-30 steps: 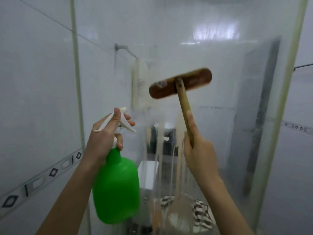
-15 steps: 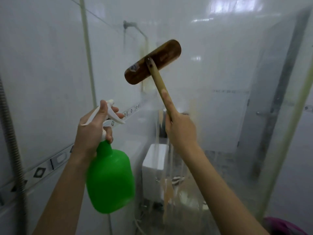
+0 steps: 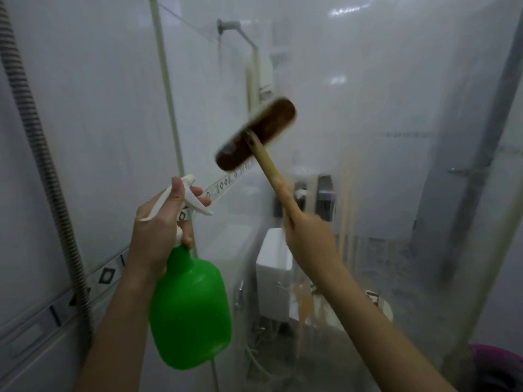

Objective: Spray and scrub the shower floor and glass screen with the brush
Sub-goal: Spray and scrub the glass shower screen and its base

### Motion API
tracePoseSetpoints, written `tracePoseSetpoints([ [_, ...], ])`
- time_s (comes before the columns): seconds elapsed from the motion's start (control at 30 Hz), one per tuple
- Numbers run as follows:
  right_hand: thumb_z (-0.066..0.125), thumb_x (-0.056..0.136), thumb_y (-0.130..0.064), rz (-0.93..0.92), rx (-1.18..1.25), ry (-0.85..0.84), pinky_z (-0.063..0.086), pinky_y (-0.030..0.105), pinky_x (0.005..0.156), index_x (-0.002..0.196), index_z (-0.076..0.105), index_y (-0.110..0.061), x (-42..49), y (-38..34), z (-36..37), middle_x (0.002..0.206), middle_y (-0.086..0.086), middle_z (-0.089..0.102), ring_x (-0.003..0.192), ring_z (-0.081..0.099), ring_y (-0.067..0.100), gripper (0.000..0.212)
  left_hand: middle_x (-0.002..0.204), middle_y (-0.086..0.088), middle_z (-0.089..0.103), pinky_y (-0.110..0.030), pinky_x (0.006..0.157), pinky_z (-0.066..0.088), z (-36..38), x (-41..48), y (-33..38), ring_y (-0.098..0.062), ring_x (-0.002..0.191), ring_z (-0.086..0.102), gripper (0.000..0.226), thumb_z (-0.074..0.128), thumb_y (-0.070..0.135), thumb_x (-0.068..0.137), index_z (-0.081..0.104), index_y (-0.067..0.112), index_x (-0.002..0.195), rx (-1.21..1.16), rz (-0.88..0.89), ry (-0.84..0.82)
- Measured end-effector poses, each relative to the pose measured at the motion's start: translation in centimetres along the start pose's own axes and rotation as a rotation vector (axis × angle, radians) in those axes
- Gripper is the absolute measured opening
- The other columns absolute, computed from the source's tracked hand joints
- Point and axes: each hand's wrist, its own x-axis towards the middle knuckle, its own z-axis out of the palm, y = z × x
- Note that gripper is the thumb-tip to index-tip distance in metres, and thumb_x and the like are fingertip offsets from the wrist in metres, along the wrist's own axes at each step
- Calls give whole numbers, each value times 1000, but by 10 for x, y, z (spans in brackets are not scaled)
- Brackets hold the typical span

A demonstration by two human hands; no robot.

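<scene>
My right hand (image 3: 307,236) grips the pale wooden handle of a brush (image 3: 256,134), its index finger stretched along the shaft. The brown brush head is tilted and blurred against the wet glass screen (image 3: 382,114), where brownish streaks run down. My left hand (image 3: 158,230) holds the neck of a green spray bottle (image 3: 189,309), raised at the lower left, with the thumb over its white trigger head and a finger on the trigger. The shower floor is out of sight.
A ribbed metal shower hose (image 3: 42,154) hangs down the tiled left wall. Through the glass I see a white toilet cistern (image 3: 274,275) and a metal wall bracket (image 3: 229,25). A purple tub (image 3: 498,363) sits at the bottom right.
The brush head has swept left, then down and to the right across the glass. The view has shifted to the left. My left hand keeps the bottle raised in much the same pose.
</scene>
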Motion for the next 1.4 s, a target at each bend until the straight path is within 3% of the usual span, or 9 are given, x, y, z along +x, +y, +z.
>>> tracePoseSetpoints([
  [0.07,45,99,-21,85,13,-46,50,23,40,145,32,-28,-65,19,2,57,-2,52,39,52,9,48,93,-8,77,-22,40,37,-4,-3,-3,-12,36,38,40,49,53,93,72,20,96,2,15,7],
  [0.13,46,99,-20,49,-11,-51,48,20,37,150,20,-31,-81,24,5,55,-4,49,37,50,7,59,93,-7,77,-22,40,37,-5,-6,-8,-12,35,39,40,48,50,96,72,19,95,18,15,19],
  [0.3,37,104,-24,-57,26,93,49,34,38,148,-1,-37,9,4,0,55,4,50,39,50,19,60,97,-5,77,-25,40,39,3,-14,-23,-13,36,42,45,47,55,93,72,17,98,108,3,4],
  [0.5,27,100,-37,28,3,23,34,14,35,152,9,-34,-96,56,5,53,-9,38,34,37,5,56,97,-1,78,-26,46,41,13,-22,-38,-13,36,43,47,47,59,90,73,20,97,88,-31,17],
  [0.77,40,102,-24,-58,21,232,38,24,34,152,16,-25,-3,38,-14,53,-2,41,37,38,12,55,98,-1,78,-25,44,40,35,-31,-53,-15,37,44,47,48,54,95,73,15,100,106,-41,-5],
  [1.0,46,99,-20,85,-26,29,39,27,29,152,5,-39,-126,79,-8,51,-4,43,33,38,9,69,97,2,78,-24,44,42,55,-38,-57,-17,39,44,42,47,49,98,72,16,103,121,-26,-17],
  [1.1,43,101,-22,22,-11,209,34,18,32,152,11,-31,-51,64,-34,49,-4,41,34,36,8,60,95,2,78,-23,44,43,68,-42,-56,-18,39,45,42,47,51,96,72,19,101,136,-26,-51],
  [1.2,45,101,-19,102,81,322,32,14,36,151,15,-26,-27,66,-52,48,-11,33,34,32,7,59,93,3,78,-24,43,42,83,-45,-54,-22,41,46,38,47,52,96,72,23,100,114,-22,-72],
  [1.4,50,96,-17,340,76,185,32,15,46,148,3,-50,-155,104,-31,58,-17,42,45,43,2,78,90,7,78,-23,44,45,112,-55,-63,-18,40,48,42,48,55,91,75,23,90,97,-20,-107],
])
